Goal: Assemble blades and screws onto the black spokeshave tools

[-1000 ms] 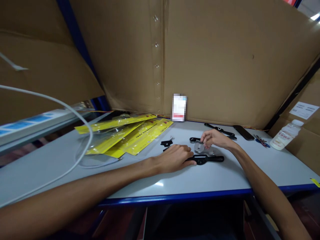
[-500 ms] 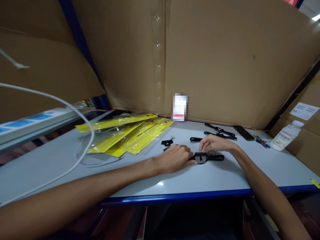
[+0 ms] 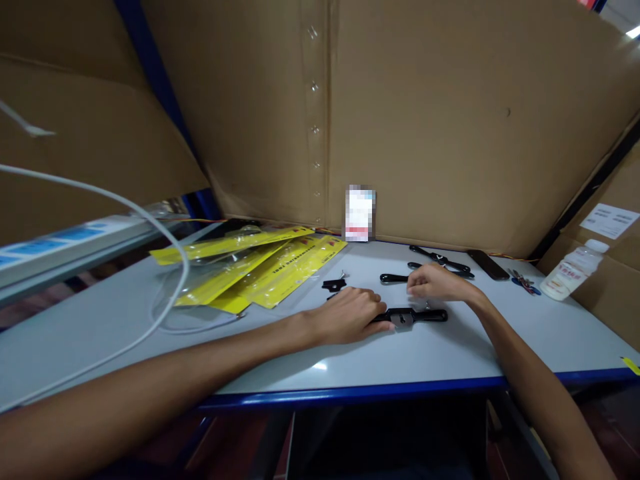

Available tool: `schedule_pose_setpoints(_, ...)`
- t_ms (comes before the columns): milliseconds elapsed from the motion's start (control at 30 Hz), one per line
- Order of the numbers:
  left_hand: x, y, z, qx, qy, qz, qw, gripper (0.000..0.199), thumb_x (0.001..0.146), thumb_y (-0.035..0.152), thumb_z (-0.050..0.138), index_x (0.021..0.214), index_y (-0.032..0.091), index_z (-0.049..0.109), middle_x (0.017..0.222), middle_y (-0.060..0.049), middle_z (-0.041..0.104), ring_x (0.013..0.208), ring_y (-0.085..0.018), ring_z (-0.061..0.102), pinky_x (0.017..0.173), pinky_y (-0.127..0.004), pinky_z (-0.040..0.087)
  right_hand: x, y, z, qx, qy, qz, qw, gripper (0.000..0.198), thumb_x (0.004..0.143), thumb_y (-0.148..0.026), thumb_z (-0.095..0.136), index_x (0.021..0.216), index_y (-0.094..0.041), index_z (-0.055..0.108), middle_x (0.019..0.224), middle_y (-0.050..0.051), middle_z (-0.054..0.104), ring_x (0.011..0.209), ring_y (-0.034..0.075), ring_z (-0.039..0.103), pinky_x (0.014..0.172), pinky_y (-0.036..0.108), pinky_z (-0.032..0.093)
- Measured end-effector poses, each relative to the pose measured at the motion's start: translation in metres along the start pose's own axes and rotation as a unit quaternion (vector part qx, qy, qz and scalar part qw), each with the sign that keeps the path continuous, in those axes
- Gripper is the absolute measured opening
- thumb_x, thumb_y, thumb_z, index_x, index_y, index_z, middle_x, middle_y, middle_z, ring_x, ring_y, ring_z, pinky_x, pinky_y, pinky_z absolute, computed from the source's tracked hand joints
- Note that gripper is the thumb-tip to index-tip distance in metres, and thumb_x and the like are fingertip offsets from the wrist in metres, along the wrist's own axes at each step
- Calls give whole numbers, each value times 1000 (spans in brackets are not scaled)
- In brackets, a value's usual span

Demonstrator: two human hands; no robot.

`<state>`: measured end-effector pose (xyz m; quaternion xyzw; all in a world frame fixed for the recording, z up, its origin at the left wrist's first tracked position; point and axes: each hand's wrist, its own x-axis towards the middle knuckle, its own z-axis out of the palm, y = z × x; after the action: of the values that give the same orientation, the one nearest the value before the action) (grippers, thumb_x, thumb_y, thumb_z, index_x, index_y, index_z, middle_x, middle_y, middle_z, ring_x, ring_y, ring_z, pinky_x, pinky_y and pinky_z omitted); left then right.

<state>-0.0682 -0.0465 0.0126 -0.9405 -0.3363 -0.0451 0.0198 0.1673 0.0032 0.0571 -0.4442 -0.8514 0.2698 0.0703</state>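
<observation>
A black spokeshave [image 3: 437,316] with a grey, slotted blade [image 3: 402,320] lies across the table near its front. My left hand [image 3: 353,315] is closed round its left handle and rests on the tabletop. Just behind the spokeshave's right half, my right hand [image 3: 433,283] hovers with its fingers curled together; whatever they may pinch is hidden. A tiny shiny spot shows under that hand, too small to name. Beyond my left hand are a small black metal plate [image 3: 333,285] and a little screw [image 3: 343,274]. More black spokeshaves [image 3: 425,253] lie behind my right hand.
Yellow card packages [image 3: 295,270] in clear plastic are heaped at left. A white cable [image 3: 183,267] arches before them. A phone [image 3: 359,213] leans on the cardboard wall. At right are a dark oblong case [image 3: 488,265], pliers [image 3: 523,283] and a bottle [image 3: 575,270].
My right hand has drawn slightly right and away from the blade, its fingers curling closer. The spokeshave's black frame shows more fully above the blade. My left hand keeps its hold.
</observation>
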Motion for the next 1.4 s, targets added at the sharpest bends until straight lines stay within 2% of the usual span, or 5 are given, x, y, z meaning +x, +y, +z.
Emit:
schedule_pose_setpoints(100,0,-1,1,0,0,5,1000,42,103,49,50,88,15,69,87,-10,70,76,-23,66,60,-29,38,-9,4,-11,-123,55,46,990,13,84,-19,61,75,-16,70,66,2,67,63,15,57,60,26,35)
schedule_pose_setpoints(300,0,0,0,2,11,7,1000,40,103,46,51,87,14,70,85,-11,70,74,-24,66,60,-31,41,-16,13,-16,-183,-11,110,977,12,85,-31,68,83,-19,70,67,2,68,63,16,58,57,27,32)
schedule_pose_setpoints(533,1,4,-1,21,13,1,1000,43,103,49,50,91,14,72,88,-12,72,78,-25,70,64,-31,46,25,-20,2,-180,106,-1,978,10,88,-15,63,90,-17,73,76,3,71,72,17,62,64,26,36)
schedule_pose_setpoints(833,4,1,10,28,50,14,998,40,100,46,58,92,10,73,85,-12,75,74,-25,72,70,-32,52,120,-91,48,-202,-29,-106,973,26,76,-28,82,100,-20,75,92,4,74,81,19,63,64,25,39)
schedule_pose_setpoints(1400,2,1,4,-2,21,2,1000,41,103,48,51,91,14,71,88,-11,72,73,-23,68,67,-31,50,96,-39,8,21,58,-12,998,14,75,-13,67,86,-11,75,69,0,65,62,11,53,57,23,38)
